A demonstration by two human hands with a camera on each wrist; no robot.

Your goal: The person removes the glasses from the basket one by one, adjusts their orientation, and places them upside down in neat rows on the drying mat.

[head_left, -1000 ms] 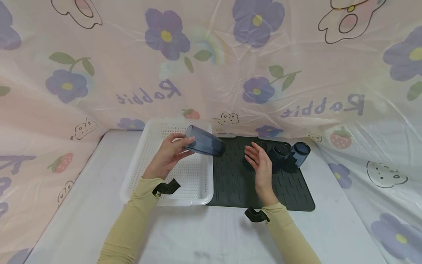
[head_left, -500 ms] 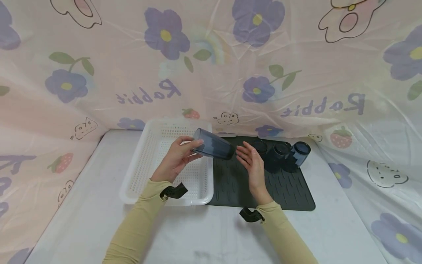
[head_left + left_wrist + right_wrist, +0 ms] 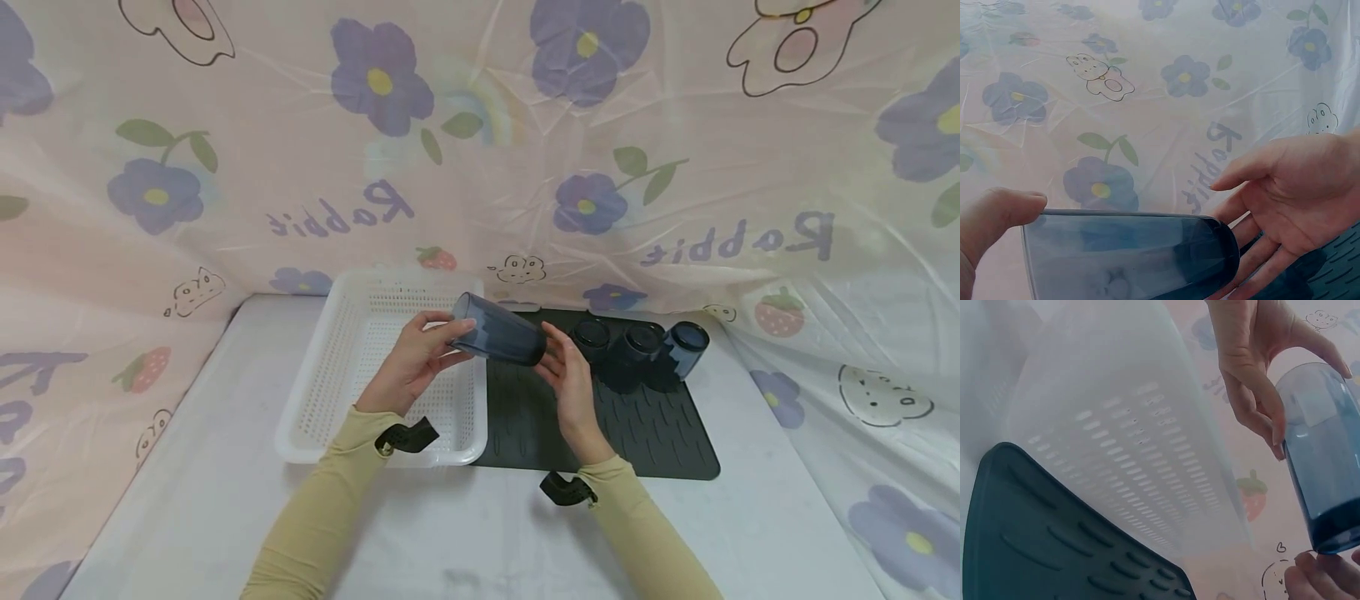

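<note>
A tinted blue drinking glass (image 3: 501, 332) is held tilted in the air above the basket's right rim, its thick base toward the right. My left hand (image 3: 412, 358) grips it at the mouth end, thumb on the near side; the thumb (image 3: 1010, 209) shows along the rim in the left wrist view. My right hand (image 3: 573, 392) is at the base end, fingers extended behind or against it, its thumb apart from the glass in the left wrist view. In the right wrist view those fingertips (image 3: 1322, 575) lie just under the base; firm contact is hard to tell.
A white perforated plastic basket (image 3: 300, 417) stands on the left. Beside it lies a dark ribbed drying mat (image 3: 525, 425). Three similar glasses stand upside down at its back right: one (image 3: 592, 335), a middle one (image 3: 641, 340) and an outer one (image 3: 688, 343). Patterned curtain hangs behind.
The left hand has carried the glass to the right, from over the basket toward the mat. The right hand has come leftward to meet its base.
</note>
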